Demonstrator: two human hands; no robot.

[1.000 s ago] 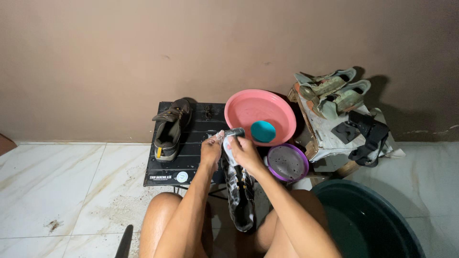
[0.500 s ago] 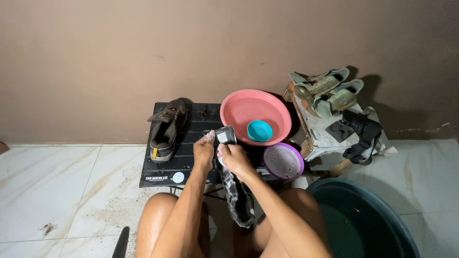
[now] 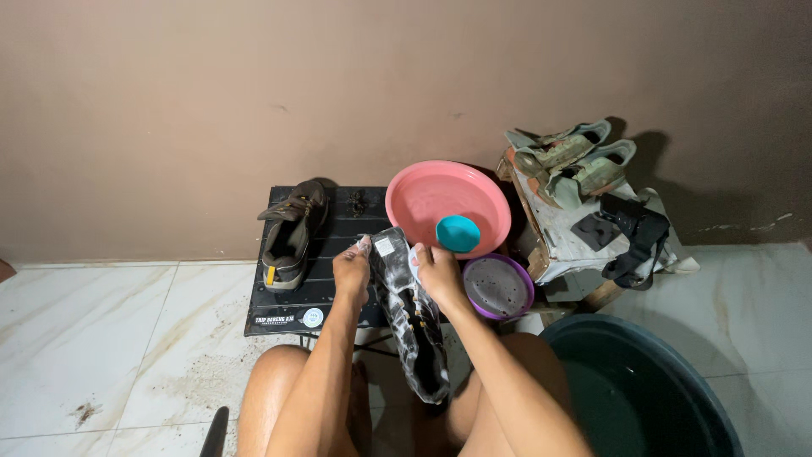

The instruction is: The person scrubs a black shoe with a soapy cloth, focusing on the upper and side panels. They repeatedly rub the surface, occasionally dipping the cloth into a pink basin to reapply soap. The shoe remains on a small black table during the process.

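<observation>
Dark soapy shoe (image 3: 412, 317) at centre, toe toward 6 o'clock, clasped at the heel end by left hand (image 3: 351, 272) and right hand (image 3: 437, 275), fingers curled shut. Probably light, flexible, slippery when lathered; best gripped around the heel collar.

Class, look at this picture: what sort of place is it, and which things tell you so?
Probably a home washing corner: tiled floor against a bare wall, a pink basin, a dark tub of water, and a soapy shoe in both hands.
</observation>
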